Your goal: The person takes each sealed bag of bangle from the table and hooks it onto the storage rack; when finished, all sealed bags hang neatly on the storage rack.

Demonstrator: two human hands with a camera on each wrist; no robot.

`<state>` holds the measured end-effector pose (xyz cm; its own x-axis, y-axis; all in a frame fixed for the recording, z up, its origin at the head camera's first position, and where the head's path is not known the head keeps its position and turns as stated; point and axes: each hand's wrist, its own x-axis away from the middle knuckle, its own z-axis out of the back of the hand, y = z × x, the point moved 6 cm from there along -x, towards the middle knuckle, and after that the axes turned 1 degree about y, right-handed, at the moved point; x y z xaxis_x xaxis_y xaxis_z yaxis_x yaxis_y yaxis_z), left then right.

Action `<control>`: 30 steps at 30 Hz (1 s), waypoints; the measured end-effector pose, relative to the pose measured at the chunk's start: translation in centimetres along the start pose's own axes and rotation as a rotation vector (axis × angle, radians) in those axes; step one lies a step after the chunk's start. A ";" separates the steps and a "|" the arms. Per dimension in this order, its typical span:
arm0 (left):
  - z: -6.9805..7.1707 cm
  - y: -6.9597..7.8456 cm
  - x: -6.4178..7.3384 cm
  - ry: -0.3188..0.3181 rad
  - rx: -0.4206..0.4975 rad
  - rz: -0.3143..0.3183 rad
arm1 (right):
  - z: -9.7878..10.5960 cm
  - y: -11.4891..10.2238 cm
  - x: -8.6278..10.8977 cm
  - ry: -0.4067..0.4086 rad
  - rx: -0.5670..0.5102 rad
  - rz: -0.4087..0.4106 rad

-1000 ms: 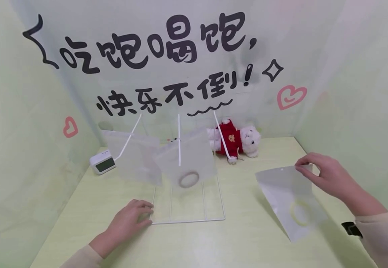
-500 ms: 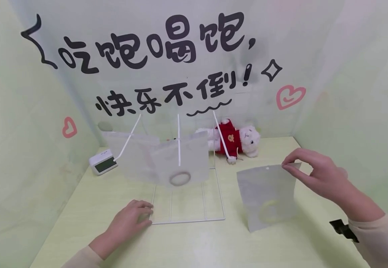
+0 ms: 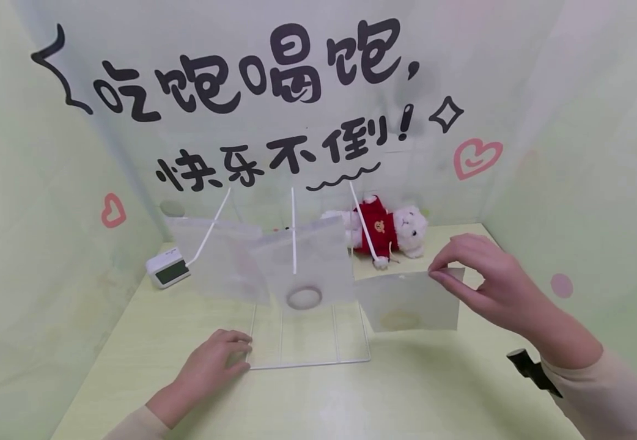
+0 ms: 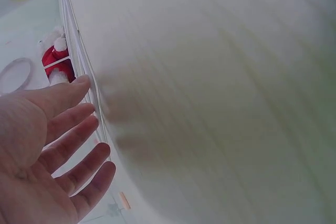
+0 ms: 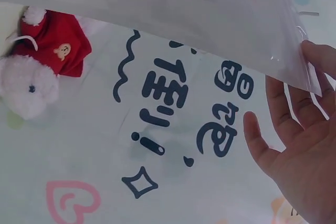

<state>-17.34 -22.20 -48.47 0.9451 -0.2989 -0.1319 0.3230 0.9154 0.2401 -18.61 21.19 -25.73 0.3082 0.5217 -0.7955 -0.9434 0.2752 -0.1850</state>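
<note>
In the head view, my right hand (image 3: 483, 281) pinches the top right corner of a translucent plastic bag (image 3: 412, 299). A yellowish ring (image 3: 398, 319) shows faintly in that bag, which tilts beside the white wire rack (image 3: 310, 365). The right wrist view shows thumb and forefinger at the edge of the bag (image 5: 184, 19). My left hand (image 3: 211, 370) touches the front left of the rack's base, its fingers extended along the wire in the left wrist view. One bag (image 3: 230, 275) hangs on the rack's left prong, and another bag (image 3: 324, 263) with a grey ring (image 3: 288, 297) hangs on the middle one.
The right prong (image 3: 364, 223) slants up in front of a white plush bear (image 3: 375, 229) in a red top. A small white digital clock (image 3: 168, 267) stands at the back left. Printed fabric walls enclose the pale table (image 3: 318, 403).
My right hand has moved left, bringing the bag with the yellowish ring close to the rack and tilting it. The hanging middle bag has swung slightly. My left hand stays put.
</note>
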 end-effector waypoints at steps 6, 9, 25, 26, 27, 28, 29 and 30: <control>0.0 -0.1 0.0 -0.007 -0.004 -0.004 | 0.0 -0.4 -1.5 0.023 0.064 -0.044; 0.0 0.0 0.0 -0.004 -0.018 -0.018 | -0.1 -0.9 -2.2 0.036 0.067 -0.042; 0.1 0.0 0.0 0.020 -0.026 -0.044 | -0.9 -1.0 -4.0 0.031 0.100 -0.010; 0.1 0.0 0.0 0.020 -0.025 -0.042 | -1.0 -0.9 -4.0 0.032 0.095 -0.008; 0.1 0.0 0.0 0.019 -0.027 -0.041 | -1.0 -0.9 -4.1 0.035 0.095 -0.006; 0.1 0.0 0.0 0.017 -0.029 -0.038 | -1.0 -0.8 -4.1 0.037 0.093 -0.005; 0.1 0.0 0.0 0.015 -0.030 -0.038 | -1.0 -0.8 -4.2 0.038 0.091 -0.004; 0.1 0.0 0.0 0.014 -0.029 -0.036 | -1.1 -0.7 -4.2 0.039 0.095 -0.005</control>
<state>-17.32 -22.21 -48.38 0.9322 -0.3280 -0.1533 0.3548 0.9118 0.2068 -19.41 17.92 -22.89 0.3063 0.4891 -0.8167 -0.9254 0.3540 -0.1351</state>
